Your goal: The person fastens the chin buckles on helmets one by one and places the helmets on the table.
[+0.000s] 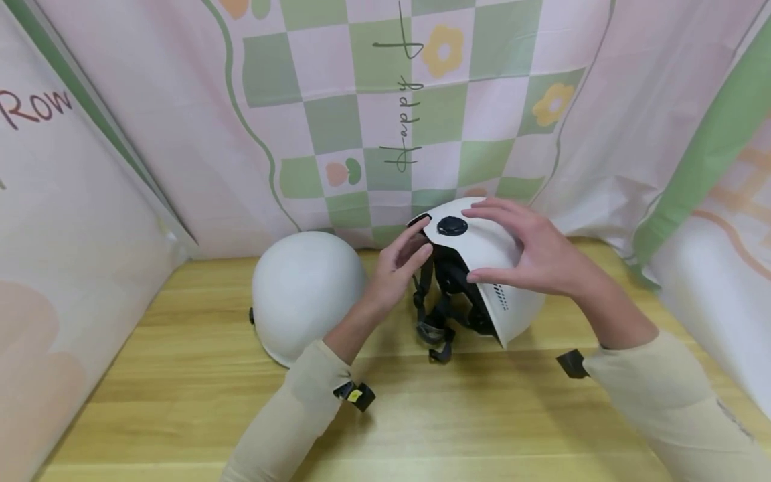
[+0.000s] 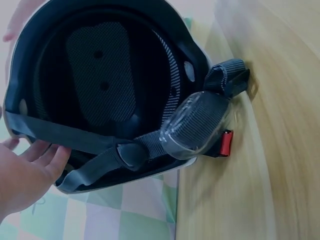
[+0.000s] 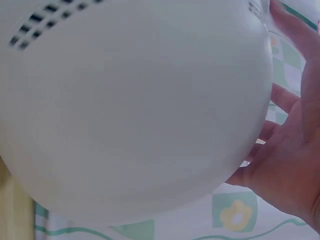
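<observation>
A white helmet (image 1: 512,308) with a black lining leans tilted on the table, its opening turned to the left. Dark chin straps (image 1: 430,321) hang from it, and the left wrist view shows a red buckle part (image 2: 226,143) on them. My left hand (image 1: 394,271) holds the helmet's rim near a strap end, fingertips partly hidden behind the strap and edge. My right hand (image 1: 530,251) spans the white shell from the other side, thumb by the rim and fingers near the round black knob (image 1: 452,226). The right wrist view shows fingers partly behind the shell.
A second white helmet (image 1: 307,294) sits dome up on the wooden table (image 1: 199,402), just left of my left forearm. Behind the table hangs a checkered curtain (image 1: 385,114), with light fabric walls on both sides.
</observation>
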The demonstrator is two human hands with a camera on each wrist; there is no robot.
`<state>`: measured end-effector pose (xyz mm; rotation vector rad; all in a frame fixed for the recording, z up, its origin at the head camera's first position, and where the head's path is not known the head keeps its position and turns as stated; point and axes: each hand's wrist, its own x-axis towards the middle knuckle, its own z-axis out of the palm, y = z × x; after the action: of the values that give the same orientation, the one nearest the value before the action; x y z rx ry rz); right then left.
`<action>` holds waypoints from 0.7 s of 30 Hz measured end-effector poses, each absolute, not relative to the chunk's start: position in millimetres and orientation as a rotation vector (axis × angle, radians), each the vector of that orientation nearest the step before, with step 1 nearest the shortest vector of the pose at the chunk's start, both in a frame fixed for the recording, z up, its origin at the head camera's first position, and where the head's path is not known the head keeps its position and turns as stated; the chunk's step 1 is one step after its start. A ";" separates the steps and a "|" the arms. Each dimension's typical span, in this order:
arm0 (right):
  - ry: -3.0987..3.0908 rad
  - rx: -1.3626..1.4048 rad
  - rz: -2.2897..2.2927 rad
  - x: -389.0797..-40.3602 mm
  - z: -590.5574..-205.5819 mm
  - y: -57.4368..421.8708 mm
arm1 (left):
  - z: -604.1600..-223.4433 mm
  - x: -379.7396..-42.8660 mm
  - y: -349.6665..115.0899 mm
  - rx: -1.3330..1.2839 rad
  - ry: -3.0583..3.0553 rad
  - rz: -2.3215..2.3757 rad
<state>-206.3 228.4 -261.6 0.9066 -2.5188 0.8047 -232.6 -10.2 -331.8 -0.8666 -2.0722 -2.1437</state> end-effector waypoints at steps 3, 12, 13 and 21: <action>-2.523 0.905 0.816 -207.7 -261.5 231.9 | -333.7 -231.8 -10.6 -0.882 -2.073 -2.109; -2.540 0.808 1.077 -212.4 -269.5 260.0 | -344.3 -234.5 -15.9 -0.811 -1.960 -2.110; -2.544 0.789 1.123 -212.7 -271.5 264.2 | -345.4 -234.9 -16.7 -0.809 -1.958 -2.105; -2.498 0.723 1.241 -212.1 -284.6 290.7 | -345.7 -236.0 -23.9 -0.783 -1.956 -2.081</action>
<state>-212.1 290.7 -284.6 0.7227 -2.4984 1.2409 -236.0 -23.9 -345.7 -0.7830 -1.9559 -2.0811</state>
